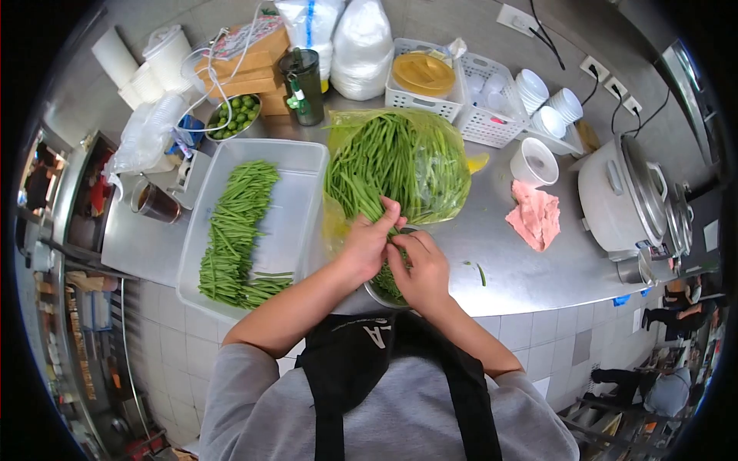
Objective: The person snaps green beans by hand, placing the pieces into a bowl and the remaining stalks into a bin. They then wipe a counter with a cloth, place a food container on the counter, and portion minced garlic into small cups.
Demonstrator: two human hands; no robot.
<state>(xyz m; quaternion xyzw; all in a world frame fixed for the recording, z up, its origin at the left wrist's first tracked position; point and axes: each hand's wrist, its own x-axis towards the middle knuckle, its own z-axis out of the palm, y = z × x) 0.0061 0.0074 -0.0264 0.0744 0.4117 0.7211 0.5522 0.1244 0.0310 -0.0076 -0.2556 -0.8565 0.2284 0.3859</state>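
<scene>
Left hand point(367, 242): fingers closed around a few long green beans point(390, 234), pinched near their ends. Right hand point(419, 265): touching the left, fingers curled narrowly on the same beans, directly above a round metal bowl point(375, 295) at the counter's near edge; only part of the bowl's rim shows.

Just beyond the hands: a clear, yellow-tinted plastic bag point(453, 154), lying open and full of uncut green beans.

To the left of the hands: a white rectangular plastic tub point(296, 207), with a long pile of trimmed green beans point(234, 230) along its left side.

To the right: a crumpled pink cloth point(536, 215) and a white cup point(533, 161) on the steel counter point(523, 269).

Far right: a white rice cooker point(619, 196).

At the back left: a small metal bowl of green limes point(233, 115).
</scene>
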